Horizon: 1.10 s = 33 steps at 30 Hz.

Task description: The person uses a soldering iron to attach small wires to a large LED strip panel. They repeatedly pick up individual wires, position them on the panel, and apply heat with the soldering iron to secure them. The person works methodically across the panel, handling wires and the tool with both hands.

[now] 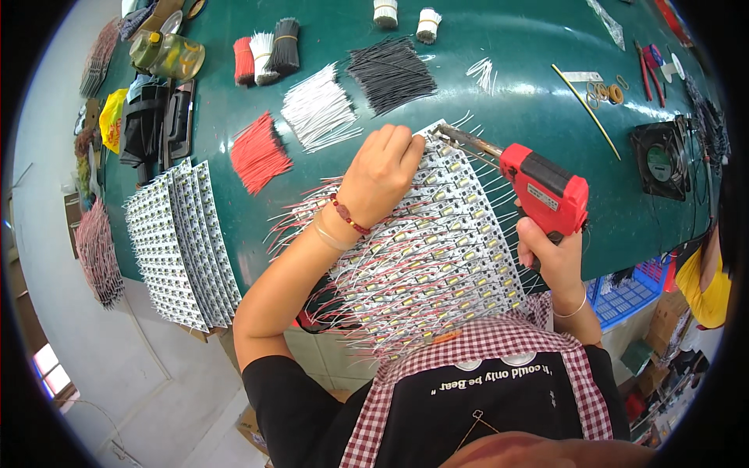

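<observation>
A large panel of small circuit boards point(437, 249), bristling with red and white wires, lies before me on the green table. My right hand point(552, 251) grips a red and black soldering gun point(546, 183) by its handle; its metal tip reaches the panel's far end. Close to that tip, my left hand point(382, 171) is closed in a pinch over the far edge of the panel. What the pinched fingers hold is hidden. Beyond the left hand lie loose piles of white wires point(318, 108), black wires point(390, 76) and red wires point(260, 152).
Stacked circuit panels point(179, 246) lie at left, near a black umbrella point(144, 121) and a bottle point(175, 54). Wire bundles point(285, 47) stand at the back. A black fan point(662, 160), red-handled pliers point(644, 70) and a thin yellow rod point(585, 111) are on the right. A blue basket point(632, 296) sits below the edge.
</observation>
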### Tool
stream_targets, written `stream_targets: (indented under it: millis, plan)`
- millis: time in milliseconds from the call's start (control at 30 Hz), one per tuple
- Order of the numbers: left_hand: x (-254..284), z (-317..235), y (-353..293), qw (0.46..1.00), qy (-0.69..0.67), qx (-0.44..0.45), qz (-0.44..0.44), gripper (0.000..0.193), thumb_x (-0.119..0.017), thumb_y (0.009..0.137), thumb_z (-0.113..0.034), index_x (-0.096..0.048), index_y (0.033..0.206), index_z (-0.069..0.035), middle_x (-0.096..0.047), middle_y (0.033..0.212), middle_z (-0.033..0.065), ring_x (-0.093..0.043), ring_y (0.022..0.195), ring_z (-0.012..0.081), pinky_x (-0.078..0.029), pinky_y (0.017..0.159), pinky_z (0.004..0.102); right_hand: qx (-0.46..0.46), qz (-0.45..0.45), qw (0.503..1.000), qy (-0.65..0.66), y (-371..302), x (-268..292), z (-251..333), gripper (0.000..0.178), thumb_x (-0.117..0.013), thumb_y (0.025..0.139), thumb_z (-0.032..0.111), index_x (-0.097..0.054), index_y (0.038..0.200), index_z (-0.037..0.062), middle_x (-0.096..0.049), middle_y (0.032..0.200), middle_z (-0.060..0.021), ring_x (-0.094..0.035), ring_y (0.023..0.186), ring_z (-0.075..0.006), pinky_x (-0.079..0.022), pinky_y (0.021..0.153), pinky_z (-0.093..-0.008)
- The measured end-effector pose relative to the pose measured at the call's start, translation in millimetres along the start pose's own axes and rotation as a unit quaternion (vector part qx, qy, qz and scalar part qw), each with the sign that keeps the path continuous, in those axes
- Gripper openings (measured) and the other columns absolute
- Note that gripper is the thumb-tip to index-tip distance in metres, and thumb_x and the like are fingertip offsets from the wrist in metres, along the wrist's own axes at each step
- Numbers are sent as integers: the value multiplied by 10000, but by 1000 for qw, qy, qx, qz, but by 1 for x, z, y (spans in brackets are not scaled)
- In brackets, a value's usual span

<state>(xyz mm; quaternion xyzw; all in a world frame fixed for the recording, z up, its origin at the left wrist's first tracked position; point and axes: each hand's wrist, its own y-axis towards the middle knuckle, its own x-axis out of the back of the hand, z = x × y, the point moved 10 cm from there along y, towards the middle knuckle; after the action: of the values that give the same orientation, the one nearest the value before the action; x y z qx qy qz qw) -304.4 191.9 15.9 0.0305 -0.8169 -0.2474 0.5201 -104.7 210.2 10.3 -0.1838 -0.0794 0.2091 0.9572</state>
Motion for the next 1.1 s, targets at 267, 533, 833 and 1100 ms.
stream_targets:
  millis: [267,533,833,1100]
  plan:
    - [-1,4,2,1000,2,2,0,288,-575,689,36,-595,976,26,-458,802,103,-497,737,249,-435,660,341,-36,3,999,24,5,-2,-7,183,-687,836,78,-579,964,4,-562,655,5,-494,459,-47,-395,412,-203]
    - [-2,6,-2,1000,6,5,2,282,-571,689,38,-599,969,23,-452,795,99,-492,730,244,-431,655,337,-16,-18,1000,15,3,0,-3,145,-683,837,83,-590,920,8,-564,626,5,-501,458,-54,-389,410,-205]
    - [-3,2,-1,1000,9,5,4,265,-563,695,39,-594,958,19,-464,802,99,-498,733,247,-436,660,334,4,-18,1000,-5,-1,5,4,292,-541,867,17,-497,1134,-94,-487,516,-30,-443,387,-93,-385,393,-236]
    - [2,-6,-1,999,22,22,25,248,-568,702,31,-588,949,18,-495,834,103,-519,779,265,-452,699,349,-5,-26,996,79,-15,28,3,291,-625,860,48,-549,1125,-44,-526,593,-4,-482,440,-72,-358,407,-212]
